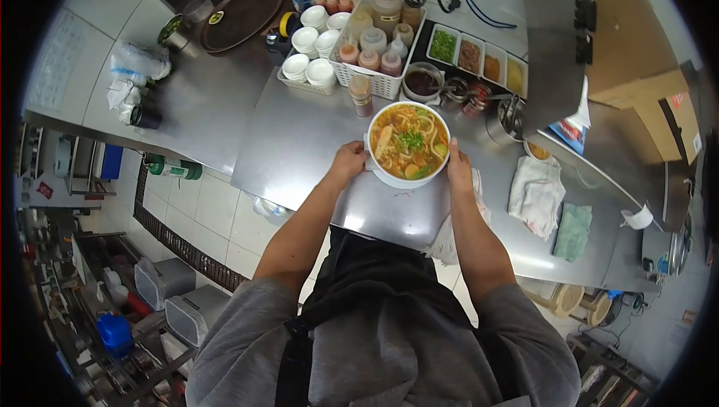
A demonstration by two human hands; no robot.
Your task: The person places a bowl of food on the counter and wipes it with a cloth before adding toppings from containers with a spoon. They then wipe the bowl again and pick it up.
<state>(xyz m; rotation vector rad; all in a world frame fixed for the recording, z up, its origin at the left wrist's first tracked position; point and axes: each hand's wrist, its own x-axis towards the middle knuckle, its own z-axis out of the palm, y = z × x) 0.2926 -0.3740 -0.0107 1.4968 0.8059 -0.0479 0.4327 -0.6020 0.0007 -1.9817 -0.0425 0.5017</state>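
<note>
A white bowl of noodle soup [410, 141] is between my two hands, over the steel counter [299, 152]. Thick noodles, orange broth and chopped green herbs in the middle fill it. My left hand [350, 160] grips the bowl's left side, fingers at the rim and under it. On the opposite side my right hand [459, 163] is pressed against the wall, thumb up near the rim. Just behind the bowl stands a squeeze bottle [360, 95] with brownish sauce.
Sauce bottles fill a white basket [365, 77]; stacked small white bowls [305, 40] sit left of it. Topping trays [469, 59] line the back right. Folded cloths [536, 196] lie at the right, below a steel shelf [558, 47]. A round brown tray [243, 21] rests back left.
</note>
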